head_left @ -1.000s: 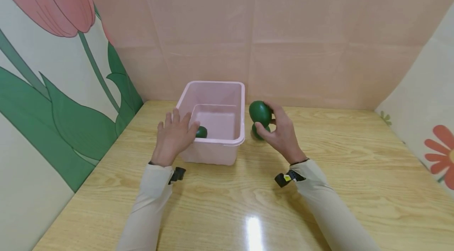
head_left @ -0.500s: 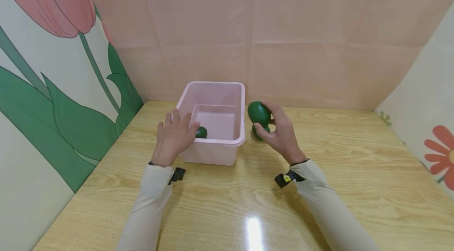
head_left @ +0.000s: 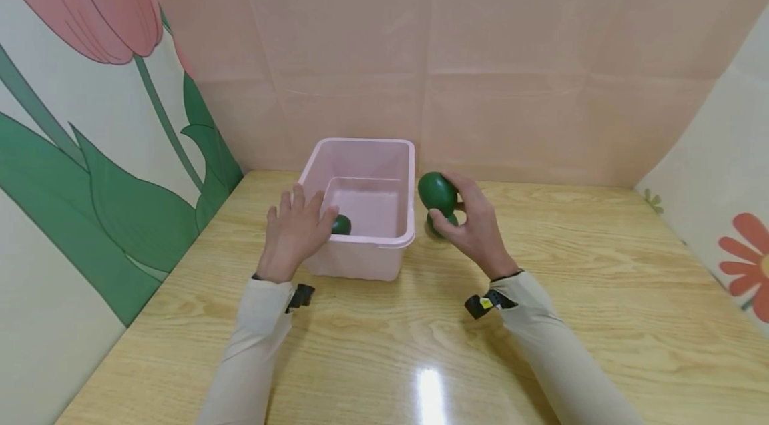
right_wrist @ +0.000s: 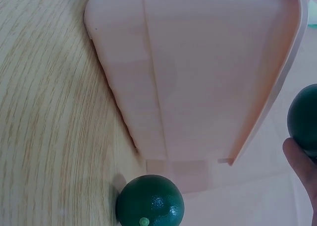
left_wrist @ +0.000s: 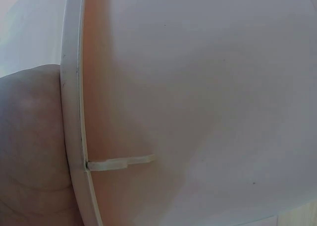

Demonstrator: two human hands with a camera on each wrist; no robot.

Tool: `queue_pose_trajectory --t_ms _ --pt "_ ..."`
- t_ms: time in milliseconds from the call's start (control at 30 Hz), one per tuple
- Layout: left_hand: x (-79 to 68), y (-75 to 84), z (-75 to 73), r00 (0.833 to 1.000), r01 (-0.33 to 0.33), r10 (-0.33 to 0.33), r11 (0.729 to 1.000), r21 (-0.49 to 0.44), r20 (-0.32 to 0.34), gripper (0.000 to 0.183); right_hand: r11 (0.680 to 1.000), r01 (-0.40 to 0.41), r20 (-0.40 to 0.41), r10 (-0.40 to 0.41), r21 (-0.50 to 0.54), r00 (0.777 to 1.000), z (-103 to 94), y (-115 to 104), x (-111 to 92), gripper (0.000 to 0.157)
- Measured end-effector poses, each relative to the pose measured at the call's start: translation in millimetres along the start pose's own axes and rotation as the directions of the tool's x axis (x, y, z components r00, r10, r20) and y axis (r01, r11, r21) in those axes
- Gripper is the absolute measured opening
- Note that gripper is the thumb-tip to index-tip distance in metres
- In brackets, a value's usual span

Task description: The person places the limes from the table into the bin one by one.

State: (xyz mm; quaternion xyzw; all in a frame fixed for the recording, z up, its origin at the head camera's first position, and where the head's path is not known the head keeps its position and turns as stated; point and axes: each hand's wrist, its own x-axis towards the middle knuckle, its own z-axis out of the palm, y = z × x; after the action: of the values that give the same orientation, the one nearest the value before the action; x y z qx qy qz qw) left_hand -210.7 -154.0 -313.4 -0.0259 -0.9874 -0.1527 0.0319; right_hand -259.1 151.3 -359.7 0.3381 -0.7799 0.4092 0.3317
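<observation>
My right hand (head_left: 477, 228) grips a smooth, dark green avocado (head_left: 437, 193) between thumb and fingers, raised beside the right rim of the pink plastic bin (head_left: 363, 258). A second avocado (right_wrist: 150, 202), with a pale stem nub, sits on the table just beyond the bin in the right wrist view; in the head view it is partly hidden below the held one. Inside the bin's near left corner lies another avocado (head_left: 342, 224), partly covered by my left thumb. My left hand (head_left: 294, 231) rests on the bin's near left rim, its fingers spread; the left wrist view has the palm against this rim.
The bin stands on a wood-grain table (head_left: 360, 351) near the pink backdrop (head_left: 510, 78). A tulip-printed panel (head_left: 108, 145) borders the left, and a flower-printed panel (head_left: 739, 211) borders the right.
My right hand has shifted the held avocado slightly left, nearer the bin's right rim. The left hand, the bin and the other avocados look unmoved.
</observation>
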Motion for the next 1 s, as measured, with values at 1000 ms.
queue_pose_trajectory --t_ms 1000 --pt "0.6 -0.5 -0.1 1.000 -0.011 0.011 1.000 0.013 -0.008 0.063 1.000 0.003 0.035 -0.004 0.022 0.999 2.9 -2.4 0.9 0.064"
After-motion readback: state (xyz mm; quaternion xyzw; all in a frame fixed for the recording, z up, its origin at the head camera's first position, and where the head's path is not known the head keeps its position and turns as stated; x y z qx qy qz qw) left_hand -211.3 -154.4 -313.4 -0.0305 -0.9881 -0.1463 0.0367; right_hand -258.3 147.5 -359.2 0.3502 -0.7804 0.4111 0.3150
